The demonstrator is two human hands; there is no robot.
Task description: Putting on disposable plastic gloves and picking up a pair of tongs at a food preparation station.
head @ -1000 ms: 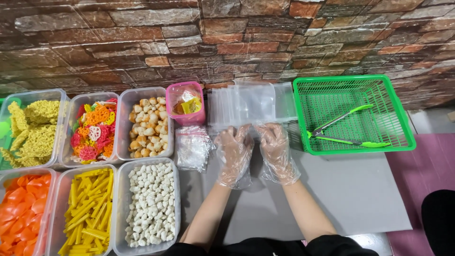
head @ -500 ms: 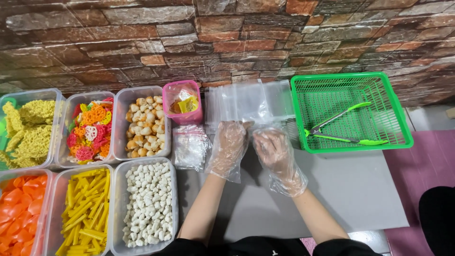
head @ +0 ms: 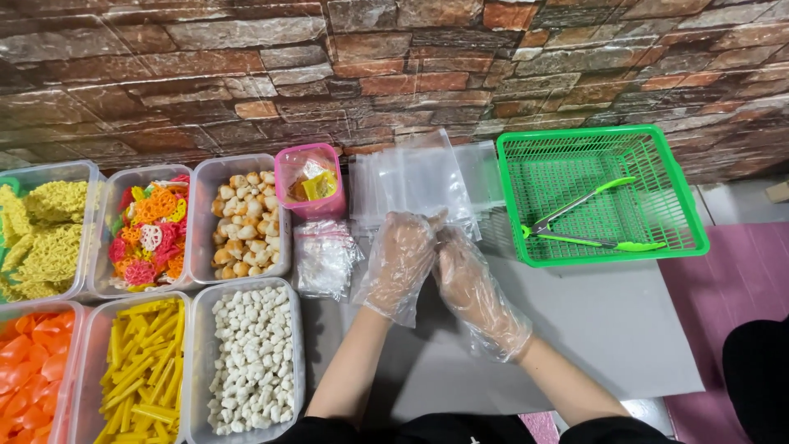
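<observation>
Seven clear rectangular plastic tubs of snacks fill the left of the frame: four in the upper row, the first (head: 45,226) holding yellow lattice crackers, the second (head: 148,230) mixed coloured crackers, the third (head: 244,220) tan puffs, with one cut off at the far left edge; three in the lower row, orange chips (head: 29,370), yellow sticks (head: 136,370) and white pellets (head: 251,358).

One small pink plastic cup (head: 310,181).

One green plastic mesh basket (head: 600,193), upper right, holding one pair of green-handled metal tongs (head: 588,226).

One stack of clear plastic bags (head: 415,177); their number cannot be told.

One small clear bag of packets (head: 323,256).

Two hands in clear disposable gloves, left (head: 400,259) and right (head: 472,284).
</observation>
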